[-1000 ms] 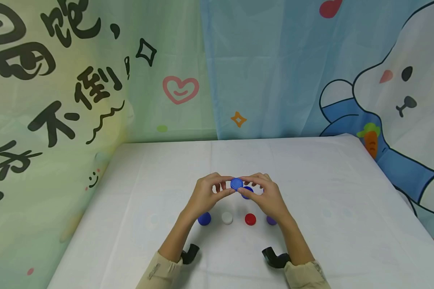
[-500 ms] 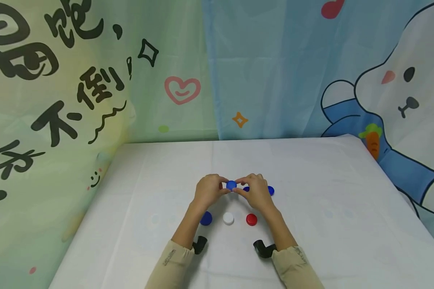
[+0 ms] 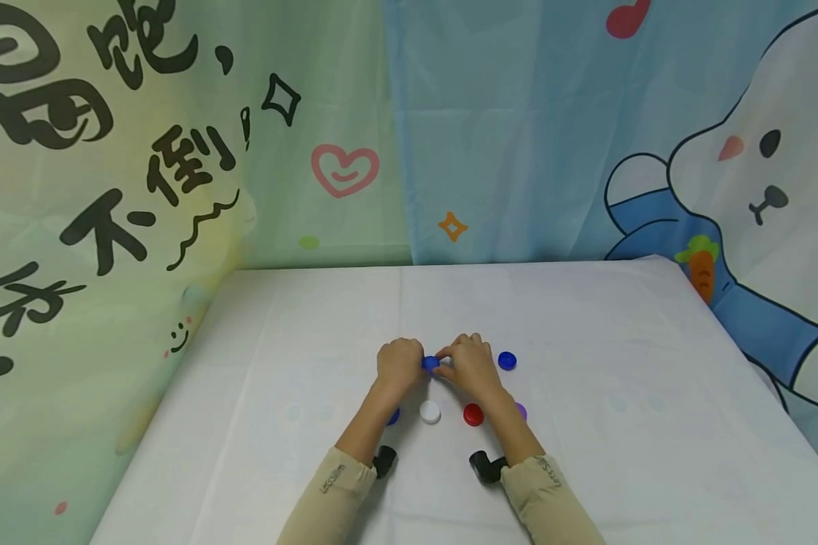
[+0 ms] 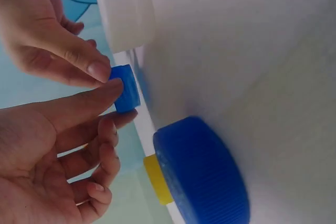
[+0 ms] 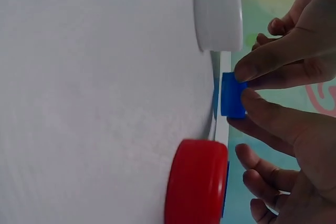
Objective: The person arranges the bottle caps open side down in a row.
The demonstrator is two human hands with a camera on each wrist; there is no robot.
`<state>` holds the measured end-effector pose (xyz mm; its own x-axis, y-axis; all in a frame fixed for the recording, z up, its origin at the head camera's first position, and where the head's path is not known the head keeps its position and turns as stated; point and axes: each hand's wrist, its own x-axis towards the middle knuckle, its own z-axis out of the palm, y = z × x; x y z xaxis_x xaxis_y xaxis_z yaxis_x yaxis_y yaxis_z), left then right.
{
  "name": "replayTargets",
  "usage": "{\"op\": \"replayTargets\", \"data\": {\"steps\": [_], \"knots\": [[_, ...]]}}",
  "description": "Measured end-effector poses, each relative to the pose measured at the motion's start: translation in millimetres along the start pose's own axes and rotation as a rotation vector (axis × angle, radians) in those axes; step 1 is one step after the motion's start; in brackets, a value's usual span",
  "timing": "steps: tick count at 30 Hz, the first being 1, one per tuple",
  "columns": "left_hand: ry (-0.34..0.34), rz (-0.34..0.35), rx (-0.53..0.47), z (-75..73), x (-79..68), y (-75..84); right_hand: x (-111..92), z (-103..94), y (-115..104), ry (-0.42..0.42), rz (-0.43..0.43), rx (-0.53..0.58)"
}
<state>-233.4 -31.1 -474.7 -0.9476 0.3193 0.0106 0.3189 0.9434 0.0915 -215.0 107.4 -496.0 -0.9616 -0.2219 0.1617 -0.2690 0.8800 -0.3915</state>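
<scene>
A small blue bottle cap point(image 3: 430, 364) is held low over the white table between both hands. My left hand point(image 3: 400, 363) pinches it from the left with thumb and fingers. From the other side my right hand point(image 3: 473, 365) pinches the same cap. In the left wrist view the blue cap point(image 4: 127, 88) stands on edge between the fingertips, apparently just above the cloth. Closer to the person lie a white cap point(image 3: 430, 412) and a red cap point(image 3: 473, 415). A darker blue cap point(image 3: 394, 416) is partly covered by the left forearm.
Another blue cap point(image 3: 507, 361) lies right of the right hand. A purple cap point(image 3: 522, 411) is partly behind the right forearm. A yellow cap point(image 4: 157, 179) shows behind the large blue cap point(image 4: 202, 174). Black wrist pieces point(image 3: 385, 462) stick out from both sleeves. Printed curtains point(image 3: 504, 136) hang behind the table.
Both hands have brought the blue cap down and slightly left, towards the table. Its round face pointed at the head camera before; now it is tilted. The other caps lie still.
</scene>
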Motion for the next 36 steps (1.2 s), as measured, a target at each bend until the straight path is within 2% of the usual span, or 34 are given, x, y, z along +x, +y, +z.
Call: {"op": "replayTargets", "data": {"steps": [5, 9, 15, 20, 23, 29, 36], "knots": [[-0.024, -0.02, 0.071, 4.3, 0.3, 3.2, 0, 2.4, 0, -0.009, -0.007, -0.015], [-0.037, -0.032, 0.088, 0.8, -1.1, 5.1, -3, -1.6, 1, -0.013, -0.001, -0.013], [-0.007, 0.003, -0.006, -11.9, 0.4, 14.2, -9, -23.7, 9, 0.054, 0.077, 0.085], [0.024, 0.061, -0.081, -14.2, 6.6, 28.6, -13, -38.0, 26, 0.09, 0.116, 0.1], [0.0, 0.066, -0.093, -10.2, 10.9, 36.6, -15, -41.4, 34, 0.056, 0.137, 0.094], [-0.099, 0.017, -0.063, -0.2, 19.2, 47.4, -17, -37.5, 42, -0.07, 0.13, 0.037], [-0.122, -0.006, -0.031, 5.5, 22.1, 53.1, -18, -28.0, 44, -0.071, 0.148, 0.035]]}}
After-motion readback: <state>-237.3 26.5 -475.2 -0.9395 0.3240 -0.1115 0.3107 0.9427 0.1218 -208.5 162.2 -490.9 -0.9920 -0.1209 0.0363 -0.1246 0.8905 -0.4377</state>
